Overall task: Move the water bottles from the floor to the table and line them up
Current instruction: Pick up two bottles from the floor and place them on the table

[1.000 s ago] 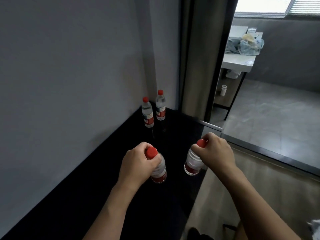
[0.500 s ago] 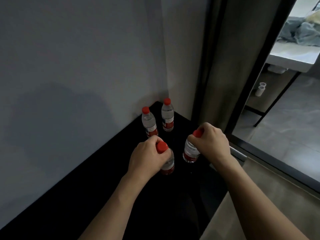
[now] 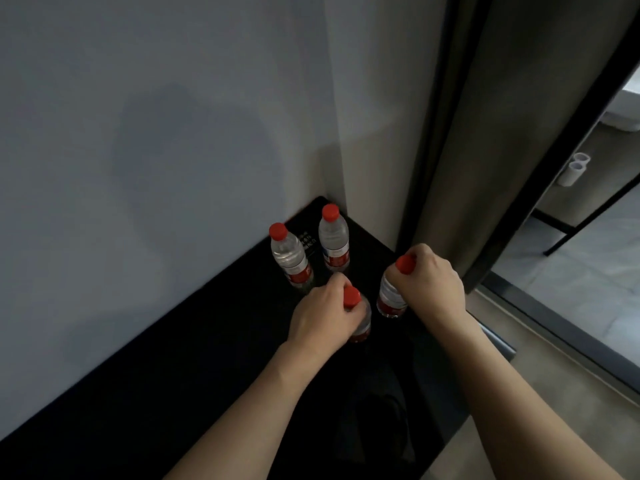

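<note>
Hotel-like room – black table (image 3: 173,393), grey wall (image 3: 138,133), dark-framed doorway (image 3: 568,140)

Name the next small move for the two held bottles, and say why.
Probably set both down upright and let go: the left hand and right hand each grip a bottle by its neck just in front of the two standing bottles on the black table.

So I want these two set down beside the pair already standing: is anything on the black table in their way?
Nothing visible: the table is bare between the held bottles and the standing pair.
</note>
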Action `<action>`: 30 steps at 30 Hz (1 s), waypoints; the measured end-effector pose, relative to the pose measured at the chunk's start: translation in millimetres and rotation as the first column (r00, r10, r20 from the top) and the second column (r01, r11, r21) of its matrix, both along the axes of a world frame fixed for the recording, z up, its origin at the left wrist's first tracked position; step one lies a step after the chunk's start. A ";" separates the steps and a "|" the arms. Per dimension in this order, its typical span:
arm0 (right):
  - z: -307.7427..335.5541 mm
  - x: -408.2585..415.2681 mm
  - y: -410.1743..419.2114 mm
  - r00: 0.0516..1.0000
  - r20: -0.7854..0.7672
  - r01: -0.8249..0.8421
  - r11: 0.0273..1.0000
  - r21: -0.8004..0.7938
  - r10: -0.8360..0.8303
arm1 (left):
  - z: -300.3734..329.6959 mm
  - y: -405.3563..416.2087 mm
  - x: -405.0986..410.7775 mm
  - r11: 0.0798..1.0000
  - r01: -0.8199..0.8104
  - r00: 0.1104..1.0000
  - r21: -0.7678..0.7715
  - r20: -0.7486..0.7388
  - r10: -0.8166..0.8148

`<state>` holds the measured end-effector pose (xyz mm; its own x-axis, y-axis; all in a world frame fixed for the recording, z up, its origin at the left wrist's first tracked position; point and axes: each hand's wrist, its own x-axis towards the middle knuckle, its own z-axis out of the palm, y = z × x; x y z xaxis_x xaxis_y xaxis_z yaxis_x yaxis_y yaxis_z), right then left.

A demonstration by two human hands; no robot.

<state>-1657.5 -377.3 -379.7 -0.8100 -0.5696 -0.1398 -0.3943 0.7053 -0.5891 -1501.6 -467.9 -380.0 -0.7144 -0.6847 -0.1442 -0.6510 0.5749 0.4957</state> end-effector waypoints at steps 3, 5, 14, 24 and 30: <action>-3.6 -6.6 -4.9 0.999 0.015 -0.040 0.999 -0.013 0.040 | -5.6 0.0 -4.5 1.000 -0.022 0.999 0.001 -0.037 0.022; -5.8 -7.4 -7.9 0.998 0.001 -0.059 0.998 -0.001 0.059 | -5.7 0.5 -7.1 1.000 -0.017 0.999 0.001 -0.040 0.017; 2.3 4.8 -4.0 0.952 -0.285 -0.091 0.993 0.074 0.108 | 0.0 -6.1 10.6 0.999 0.001 0.998 0.038 -0.057 0.001; 45.7 70.3 -42.8 0.853 -0.401 -0.441 0.872 -0.214 0.334 | 15.4 -22.3 105.2 0.919 -0.289 0.954 -0.267 -0.162 0.253; 59.4 153.0 -62.8 0.777 -0.370 -0.603 0.772 -0.203 0.509 | 30.9 -20.1 192.7 0.832 -0.457 0.889 -0.316 -0.206 0.410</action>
<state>-1504.5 -440.0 -320.3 -0.3114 -0.9054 0.2885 -0.8389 0.1193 -0.5310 -1309.0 -488.1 -349.1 -0.3282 -0.9162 0.2299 -0.8202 0.3971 0.4118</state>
